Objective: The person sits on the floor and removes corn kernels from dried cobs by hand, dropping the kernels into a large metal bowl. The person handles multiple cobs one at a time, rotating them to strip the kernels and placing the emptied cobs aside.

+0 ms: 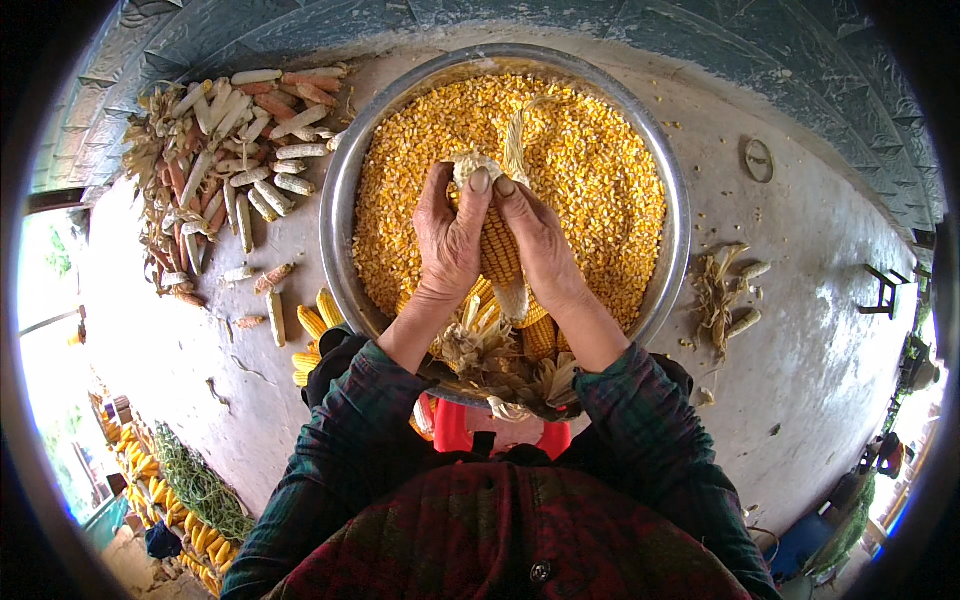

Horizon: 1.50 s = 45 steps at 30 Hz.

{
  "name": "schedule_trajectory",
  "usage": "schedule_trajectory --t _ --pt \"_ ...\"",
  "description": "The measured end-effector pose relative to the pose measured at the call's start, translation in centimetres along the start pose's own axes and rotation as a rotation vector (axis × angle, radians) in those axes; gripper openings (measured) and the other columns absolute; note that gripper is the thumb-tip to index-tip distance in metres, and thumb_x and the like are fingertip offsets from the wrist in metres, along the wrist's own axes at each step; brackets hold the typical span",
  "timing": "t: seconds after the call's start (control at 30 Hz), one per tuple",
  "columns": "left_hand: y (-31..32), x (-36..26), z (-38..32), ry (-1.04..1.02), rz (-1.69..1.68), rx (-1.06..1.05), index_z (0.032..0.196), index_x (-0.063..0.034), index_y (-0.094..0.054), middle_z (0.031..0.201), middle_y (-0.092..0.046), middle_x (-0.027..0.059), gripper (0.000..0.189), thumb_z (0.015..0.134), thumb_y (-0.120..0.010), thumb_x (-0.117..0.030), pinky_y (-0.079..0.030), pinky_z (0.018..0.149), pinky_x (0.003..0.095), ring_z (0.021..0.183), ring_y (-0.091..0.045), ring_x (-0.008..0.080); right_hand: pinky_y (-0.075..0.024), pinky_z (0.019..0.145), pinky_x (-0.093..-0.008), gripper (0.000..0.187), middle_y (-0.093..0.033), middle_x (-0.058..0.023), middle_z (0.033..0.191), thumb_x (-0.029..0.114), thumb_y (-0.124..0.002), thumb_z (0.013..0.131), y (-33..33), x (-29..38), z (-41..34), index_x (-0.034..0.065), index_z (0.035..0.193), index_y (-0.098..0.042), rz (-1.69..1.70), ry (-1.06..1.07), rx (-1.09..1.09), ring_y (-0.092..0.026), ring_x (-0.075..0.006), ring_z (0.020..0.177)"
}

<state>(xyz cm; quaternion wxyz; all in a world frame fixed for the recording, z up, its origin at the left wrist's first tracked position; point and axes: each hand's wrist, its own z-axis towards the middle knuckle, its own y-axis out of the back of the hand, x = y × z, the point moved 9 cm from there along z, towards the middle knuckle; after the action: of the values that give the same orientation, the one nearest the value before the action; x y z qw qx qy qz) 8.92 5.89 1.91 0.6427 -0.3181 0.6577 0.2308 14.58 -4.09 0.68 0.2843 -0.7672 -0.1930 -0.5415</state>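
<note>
Both of my hands grip one ear of dried corn (499,251) above a wide metal basin (679,217). My left hand (452,236) wraps its far left side, and my right hand (541,244) presses from the right, the two thumbs meeting near its upper end. That end shows pale bare cob, while yellow kernels still cover the middle. Loose kernels (600,172) fill much of the basin. A strip of dry husk (515,142) stands up beyond my thumbs. Under my wrists lie more whole ears (538,337) with dry husks (472,341) at the near rim.
Stripped cobs (225,150) are heaped on the concrete floor at the left. Yellow ears (319,319) rest against the basin's left side. Husks (718,292) and a ring-shaped object (758,159) lie to the right. A red seat (450,427) shows beneath me. A tiled wall (675,37) runs behind the basin.
</note>
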Motion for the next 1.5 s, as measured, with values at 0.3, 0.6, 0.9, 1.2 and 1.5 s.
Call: schedule_trajectory --t 0.3,0.6,0.9,1.2,1.5 --pt "-1.4 -1.5 -1.6 -0.234 0.415 0.032 0.094 -0.0021 -0.048 0.079 -0.052 0.0094 0.044 0.085 -0.063 -0.042 -0.044 0.062 0.0310 0.068 -0.049 0.0146 -0.0468 0.062 -0.0404 0.039 -0.057 -0.0250 0.073 0.030 -0.032 0.097 2.2 -1.1 0.4 -0.0023 0.088 -0.052 -0.505 0.011 -0.180 -0.057 -0.0340 0.068" --pt "-1.9 1.4 -0.4 0.239 0.116 0.315 0.092 0.0031 -0.057 0.087 -0.045 0.0054 0.063 0.089 -0.046 -0.059 -0.037 0.081 0.0273 0.086 -0.045 0.0154 -0.0553 0.054 -0.0360 0.042 -0.062 -0.0128 0.079 0.040 -0.042 0.093 0.6 -4.0 -0.1 0.0022 0.103 -0.055 0.561 -0.363 0.058 -0.062 -0.0244 0.059" --pt "-1.0 0.4 -0.2 0.208 0.136 0.224 0.095 0.0004 -0.056 0.074 -0.049 -0.0014 0.052 0.089 -0.053 -0.051 -0.040 0.070 0.0246 0.074 -0.045 0.0092 -0.0511 0.073 -0.0295 0.064 -0.061 -0.0078 0.097 0.061 -0.043 0.088 1.2 -2.3 -0.3 0.0040 0.116 -0.054 0.433 -0.227 -0.071 -0.061 -0.0164 0.082" --pt "-1.3 -0.5 -0.8 -0.018 0.331 0.188 0.092 0.0010 -0.053 0.073 -0.057 0.0088 0.048 0.091 -0.052 -0.047 -0.042 0.060 0.0324 0.065 -0.050 0.0154 -0.0464 0.077 -0.0254 0.047 -0.059 -0.0022 0.103 0.045 -0.039 0.096 0.7 -3.3 -0.1 0.0063 0.121 -0.048 0.349 -0.221 -0.070 -0.056 -0.0098 0.089" --pt "-1.0 -0.4 -1.1 -0.139 0.618 0.091 0.089 0.0008 -0.053 0.059 -0.048 0.0164 0.039 0.097 -0.041 -0.035 -0.037 0.049 0.0376 0.049 -0.043 0.0274 -0.0490 0.062 -0.0296 0.027 -0.062 -0.0031 0.085 0.027 -0.043 0.095 1.8 -4.7 -1.3 0.0066 0.103 -0.059 0.422 -0.484 -0.253 -0.059 -0.0147 0.073"
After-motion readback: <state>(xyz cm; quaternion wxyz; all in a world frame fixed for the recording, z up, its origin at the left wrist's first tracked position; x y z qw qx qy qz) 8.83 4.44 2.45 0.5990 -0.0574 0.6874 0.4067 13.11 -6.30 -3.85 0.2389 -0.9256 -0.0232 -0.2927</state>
